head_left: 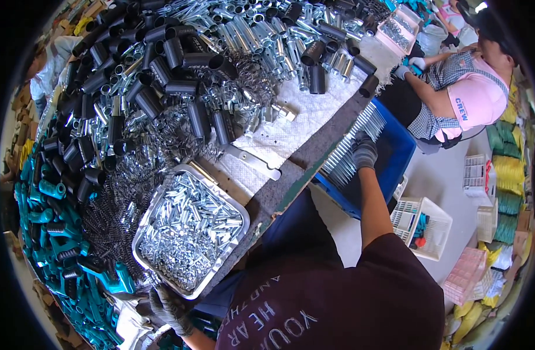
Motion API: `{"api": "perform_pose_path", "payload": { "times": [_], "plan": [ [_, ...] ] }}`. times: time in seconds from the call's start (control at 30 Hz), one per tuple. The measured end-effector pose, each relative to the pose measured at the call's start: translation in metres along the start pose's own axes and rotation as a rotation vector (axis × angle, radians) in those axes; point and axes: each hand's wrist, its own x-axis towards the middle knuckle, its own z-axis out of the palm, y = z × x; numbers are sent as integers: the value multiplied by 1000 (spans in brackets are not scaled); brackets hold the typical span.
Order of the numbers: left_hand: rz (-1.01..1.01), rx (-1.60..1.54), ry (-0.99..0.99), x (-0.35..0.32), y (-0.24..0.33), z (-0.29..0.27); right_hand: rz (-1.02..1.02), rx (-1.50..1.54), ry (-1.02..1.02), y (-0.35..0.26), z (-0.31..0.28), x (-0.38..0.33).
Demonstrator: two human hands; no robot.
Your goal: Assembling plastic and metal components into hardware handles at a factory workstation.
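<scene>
My right hand [365,153], in a dark glove with a grey striped cuff, reaches down into a blue crate [400,153] beside the table. Its fingers curl in among a row of thin silvery metal rods [339,163]; the fingertips are partly hidden. My left hand [169,309], also in a dark glove, is at the table's near edge, by the lower corner of a metal tray [239,205]. Its fingers are stretched out and somewhat apart, with nothing plainly held. Small shiny pins and sleeves [188,233] fill the tray.
Black tubes [198,119], metal tubes [238,35], springs [145,160] and teal tool handles [54,268] are heaped over the table. A flat metal bar [253,161] lies on white cloth. A co-worker [471,93] sits at right, above white baskets [436,224] on the floor.
</scene>
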Motion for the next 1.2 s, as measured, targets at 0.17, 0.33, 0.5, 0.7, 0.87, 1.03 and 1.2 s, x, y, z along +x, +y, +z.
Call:
{"api": "perform_pose_path", "payload": {
  "times": [0.17, 0.33, 0.5, 0.7, 0.87, 1.03, 1.2],
  "plan": [
    [64, 24, 61, 3, -5, 5, 121, 171, -111, 16, 12, 7],
    [175, 34, 27, 7, -9, 4, 88, -60, -108, 13, 10, 13],
    [-48, -223, 108, -28, 29, 0, -140, 206, 176, -38, -70, -4],
    [-62, -200, -187, -44, 99, 29, -822, -128, 235, -224, -205, -83],
    [195, -91, -277, -50, 100, 53, -424, 1116, -1143, -385, -213, -208],
    [103, -70, -294, -44, 97, 29, -502, 1204, -1334, -433, -213, -231],
    [100, -166, -259, -48, 93, 23, -304, 1261, -1532, -440, -220, -232]
  ]
}}
